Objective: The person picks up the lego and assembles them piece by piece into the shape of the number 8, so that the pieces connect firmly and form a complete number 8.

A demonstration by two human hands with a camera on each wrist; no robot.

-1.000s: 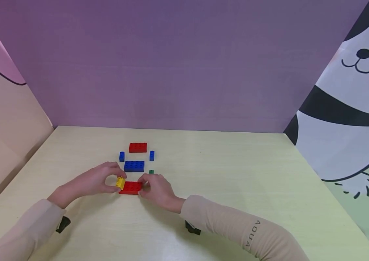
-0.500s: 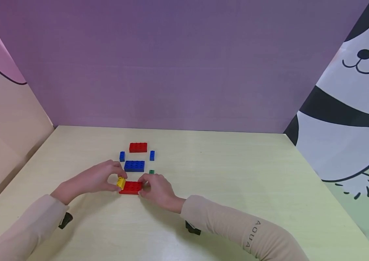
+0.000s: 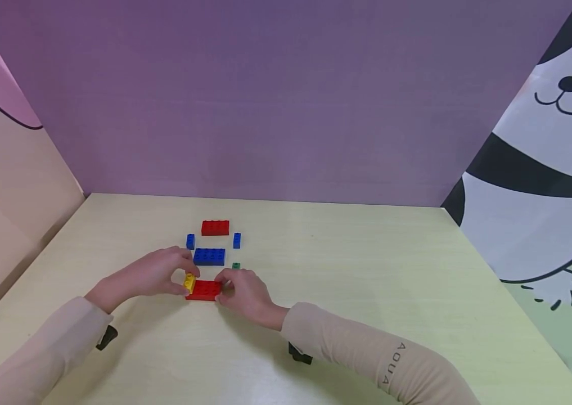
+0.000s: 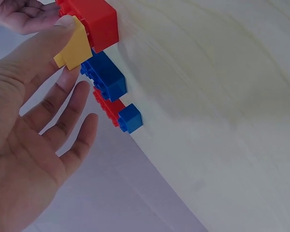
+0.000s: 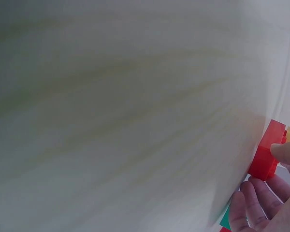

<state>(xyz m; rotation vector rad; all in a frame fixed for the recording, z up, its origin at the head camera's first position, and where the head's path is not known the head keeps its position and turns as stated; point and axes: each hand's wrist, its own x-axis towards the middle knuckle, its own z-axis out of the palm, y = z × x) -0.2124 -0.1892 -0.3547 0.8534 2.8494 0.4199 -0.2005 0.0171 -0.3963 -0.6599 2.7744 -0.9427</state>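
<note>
My left hand (image 3: 156,274) pinches a small yellow toy brick (image 3: 189,283) between thumb and index finger, at the left end of a red brick (image 3: 207,291). In the left wrist view the yellow brick (image 4: 77,46), with one slanted side, is against the studded side of the red brick (image 4: 102,24); whether the two are locked together I cannot tell. The other left fingers are spread loosely. My right hand (image 3: 246,295) grips the right end of the red brick, its thumb on the brick's near side. In the right wrist view that red brick (image 5: 267,152) lies beside the thumb.
Behind the hands lie a blue brick (image 3: 209,257), two narrow blue bricks (image 3: 190,241) and another red brick (image 3: 215,228). A small green brick (image 3: 236,266) is partly hidden behind my right hand. A purple panel (image 3: 265,112) borders the table's (image 3: 366,270) far edge.
My left hand and forearm have shifted slightly right and away from me. The yellow brick has turned a little straighter over the red brick's left end. My right hand stays in place.
</note>
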